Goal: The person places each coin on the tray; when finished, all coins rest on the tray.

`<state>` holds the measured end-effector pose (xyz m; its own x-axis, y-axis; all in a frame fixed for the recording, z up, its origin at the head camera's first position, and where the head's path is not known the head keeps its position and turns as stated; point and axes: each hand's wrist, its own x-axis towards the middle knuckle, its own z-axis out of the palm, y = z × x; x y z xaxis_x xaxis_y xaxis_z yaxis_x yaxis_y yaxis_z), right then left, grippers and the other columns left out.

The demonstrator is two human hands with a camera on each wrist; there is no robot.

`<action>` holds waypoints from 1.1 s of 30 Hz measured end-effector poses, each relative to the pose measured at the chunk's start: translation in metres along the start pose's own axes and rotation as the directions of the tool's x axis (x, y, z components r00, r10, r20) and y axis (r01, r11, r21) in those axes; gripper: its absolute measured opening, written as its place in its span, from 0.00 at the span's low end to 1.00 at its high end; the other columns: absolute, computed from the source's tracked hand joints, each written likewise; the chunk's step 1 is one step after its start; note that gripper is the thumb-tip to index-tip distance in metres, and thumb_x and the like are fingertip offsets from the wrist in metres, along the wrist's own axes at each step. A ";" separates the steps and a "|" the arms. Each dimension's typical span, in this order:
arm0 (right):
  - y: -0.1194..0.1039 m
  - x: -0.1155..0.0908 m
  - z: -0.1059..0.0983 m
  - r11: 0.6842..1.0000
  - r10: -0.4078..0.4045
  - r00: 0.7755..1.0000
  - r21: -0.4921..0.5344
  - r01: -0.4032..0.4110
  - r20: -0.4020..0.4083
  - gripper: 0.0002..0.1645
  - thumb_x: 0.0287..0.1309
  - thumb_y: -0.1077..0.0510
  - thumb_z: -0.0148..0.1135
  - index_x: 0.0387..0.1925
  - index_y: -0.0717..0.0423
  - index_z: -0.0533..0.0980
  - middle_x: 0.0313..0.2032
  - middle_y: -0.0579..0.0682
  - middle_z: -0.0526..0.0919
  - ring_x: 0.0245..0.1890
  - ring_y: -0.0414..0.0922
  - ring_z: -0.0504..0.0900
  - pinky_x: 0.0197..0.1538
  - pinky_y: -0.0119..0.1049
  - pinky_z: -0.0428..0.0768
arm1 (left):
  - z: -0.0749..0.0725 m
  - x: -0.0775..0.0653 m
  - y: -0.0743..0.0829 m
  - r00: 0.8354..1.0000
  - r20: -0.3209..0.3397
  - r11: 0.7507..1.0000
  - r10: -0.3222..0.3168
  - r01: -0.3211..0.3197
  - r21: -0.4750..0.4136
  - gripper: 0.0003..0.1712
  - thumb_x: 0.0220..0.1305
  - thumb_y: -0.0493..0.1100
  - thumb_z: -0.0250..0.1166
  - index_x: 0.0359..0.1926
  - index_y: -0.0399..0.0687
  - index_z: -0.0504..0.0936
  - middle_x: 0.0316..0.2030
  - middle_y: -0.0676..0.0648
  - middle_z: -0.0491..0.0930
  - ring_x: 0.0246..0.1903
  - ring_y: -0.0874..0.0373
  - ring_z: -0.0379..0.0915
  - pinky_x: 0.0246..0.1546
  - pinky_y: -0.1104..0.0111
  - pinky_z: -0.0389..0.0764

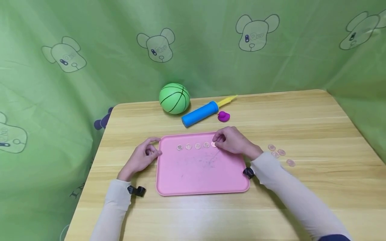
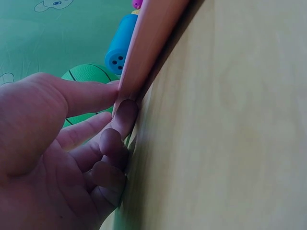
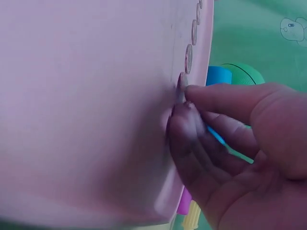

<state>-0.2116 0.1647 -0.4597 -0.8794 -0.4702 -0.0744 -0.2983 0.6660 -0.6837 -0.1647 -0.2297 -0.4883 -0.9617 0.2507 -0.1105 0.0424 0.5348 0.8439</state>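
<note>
A pink tray (image 1: 202,180) lies on the table with a row of several coins (image 1: 197,146) along its far side. My left hand (image 1: 143,157) holds the tray's left edge near the far corner. In the left wrist view its thumb (image 2: 91,96) meets the rim, and the curled fingers (image 2: 111,143) sit against the outer wall. My right hand (image 1: 232,140) is over the far right part of the tray. Between thumb and fingertip it pinches the rightmost coin (image 3: 181,86) at the row's end; the fingers partly cover this coin.
Several loose coins (image 1: 281,152) lie on the table right of the tray, near the right forearm. Behind the tray are a green ball (image 1: 174,98), a blue pump (image 1: 200,113) with a yellow end, and a small purple toy (image 1: 223,116). A green curtain (image 1: 205,67) hangs behind.
</note>
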 end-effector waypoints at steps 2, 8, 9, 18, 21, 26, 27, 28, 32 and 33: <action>-0.001 0.000 0.001 1.000 0.003 1.000 -0.024 -0.003 -0.004 0.06 0.63 0.69 0.73 0.42 0.61 0.88 0.35 0.53 0.90 0.37 0.45 0.85 0.48 0.39 0.87 | 0.000 0.000 -0.001 1.000 -0.001 1.000 0.006 -0.006 0.001 0.30 0.75 0.36 0.70 0.75 0.46 0.75 0.37 0.41 0.87 0.31 0.59 0.74 0.34 0.72 0.75; -0.003 -0.003 0.000 0.998 0.025 1.000 -0.054 -0.026 -0.012 0.06 0.63 0.69 0.73 0.42 0.61 0.88 0.36 0.52 0.90 0.37 0.44 0.85 0.49 0.41 0.87 | 0.002 0.000 -0.001 1.000 0.002 1.000 0.019 -0.019 -0.010 0.30 0.74 0.36 0.70 0.74 0.43 0.75 0.37 0.38 0.87 0.30 0.59 0.73 0.33 0.72 0.73; -0.004 -0.004 -0.001 0.998 0.028 0.999 -0.050 -0.028 -0.016 0.06 0.63 0.69 0.73 0.42 0.61 0.88 0.36 0.53 0.90 0.37 0.44 0.85 0.49 0.41 0.87 | 0.002 0.001 -0.001 1.000 0.003 1.000 0.019 -0.019 -0.011 0.30 0.74 0.36 0.70 0.74 0.43 0.75 0.37 0.38 0.87 0.30 0.59 0.73 0.33 0.72 0.73; -0.020 -0.024 -0.024 0.997 0.078 0.992 0.030 -0.075 -0.097 0.12 0.67 0.68 0.71 0.50 0.65 0.86 0.44 0.60 0.88 0.45 0.52 0.86 0.55 0.49 0.88 | 0.002 0.002 -0.001 1.000 0.009 1.000 0.009 -0.009 0.004 0.30 0.75 0.37 0.70 0.74 0.46 0.75 0.38 0.41 0.86 0.31 0.58 0.74 0.34 0.72 0.74; -0.020 -0.035 -0.034 0.996 0.090 0.989 0.012 -0.090 -0.120 0.13 0.66 0.69 0.70 0.51 0.65 0.86 0.47 0.61 0.87 0.48 0.55 0.86 0.56 0.51 0.88 | 0.002 0.002 -0.002 1.000 0.013 1.000 0.018 -0.018 -0.004 0.31 0.75 0.37 0.70 0.75 0.44 0.75 0.38 0.39 0.86 0.31 0.59 0.73 0.33 0.72 0.74; -0.009 -0.059 -0.051 0.992 0.111 0.982 -0.049 -0.120 -0.153 0.12 0.66 0.67 0.71 0.50 0.65 0.87 0.49 0.63 0.88 0.50 0.58 0.85 0.58 0.58 0.85 | 0.002 0.001 -0.002 1.000 0.021 1.000 0.014 -0.014 -0.007 0.31 0.75 0.37 0.70 0.75 0.43 0.74 0.38 0.39 0.87 0.31 0.59 0.73 0.33 0.72 0.74; -0.005 -0.064 -0.054 0.990 0.113 0.981 -0.063 -0.124 -0.156 0.12 0.66 0.67 0.71 0.50 0.65 0.87 0.49 0.63 0.88 0.51 0.59 0.85 0.58 0.60 0.84 | 0.002 0.001 -0.002 1.000 0.019 1.000 0.008 -0.008 -0.002 0.31 0.75 0.37 0.70 0.75 0.44 0.74 0.38 0.39 0.87 0.31 0.59 0.73 0.34 0.72 0.74; -0.001 -0.068 -0.056 0.989 0.114 0.980 -0.079 -0.128 -0.160 0.12 0.66 0.66 0.72 0.50 0.65 0.87 0.50 0.64 0.88 0.51 0.60 0.85 0.59 0.61 0.83 | 0.002 0.001 -0.002 1.000 0.016 1.000 0.006 -0.006 0.002 0.31 0.75 0.37 0.70 0.75 0.45 0.75 0.38 0.40 0.87 0.31 0.59 0.73 0.34 0.72 0.74; 0.015 -0.085 -0.065 0.979 0.125 0.976 -0.136 -0.150 -0.178 0.15 0.65 0.66 0.72 0.52 0.65 0.87 0.51 0.65 0.88 0.52 0.62 0.85 0.59 0.64 0.82 | 0.000 0.001 -0.001 1.000 0.003 1.000 0.001 -0.001 0.015 0.31 0.75 0.36 0.70 0.75 0.47 0.75 0.37 0.41 0.86 0.31 0.58 0.74 0.35 0.72 0.74; 0.018 -0.088 -0.068 0.976 0.135 0.973 -0.144 -0.163 -0.184 0.15 0.65 0.66 0.72 0.53 0.65 0.87 0.52 0.66 0.88 0.52 0.62 0.85 0.59 0.64 0.82 | 0.000 0.001 -0.001 1.000 0.000 1.000 0.003 -0.003 0.017 0.31 0.75 0.36 0.70 0.75 0.46 0.75 0.37 0.41 0.86 0.31 0.58 0.74 0.35 0.72 0.74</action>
<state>-0.1646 0.2572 -0.4162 -0.9649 -0.2608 -0.0312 -0.2011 0.8101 -0.5508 -0.1656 -0.2302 -0.4896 -0.9616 0.2523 -0.1079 0.0499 0.5475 0.8353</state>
